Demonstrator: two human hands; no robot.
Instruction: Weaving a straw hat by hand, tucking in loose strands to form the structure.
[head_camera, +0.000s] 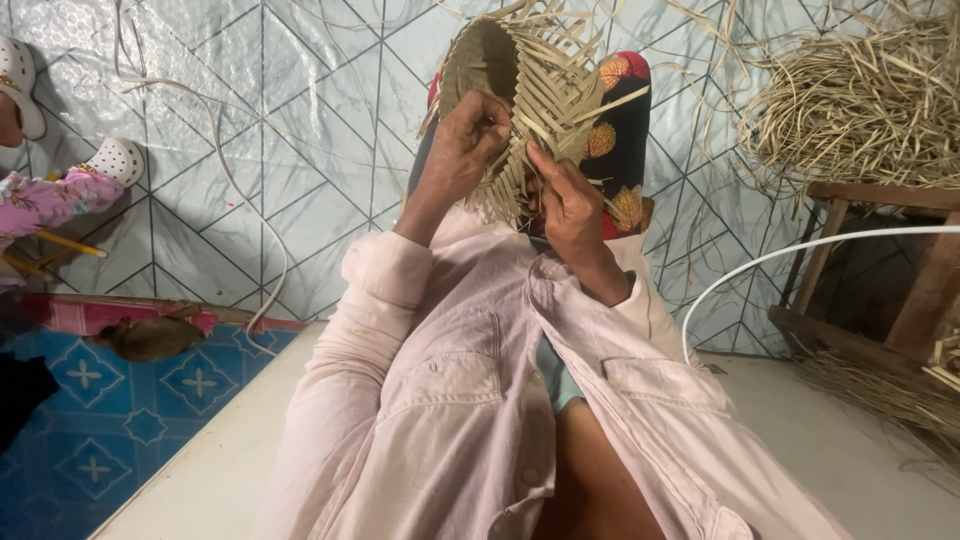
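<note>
A half-woven basket (525, 75) of flat tan straw strips rests over my raised knees, its round opening turned to the left. My left hand (465, 145) grips the basket's lower edge, fingers pinching loose strips. My right hand (565, 195) holds the woven side from below, thumb pressed on the strip ends that stick out. Both arms are in pale pink sleeves. Behind the basket shows my dark trouser leg (620, 140) with an orange leaf pattern.
A heap of loose straw (860, 100) lies on a wooden stool (880, 270) at the right. A white cord (760, 262) arcs across it. Another person's pink sleeve (50, 200) and white shoe (117, 160) sit at the left on the tiled floor.
</note>
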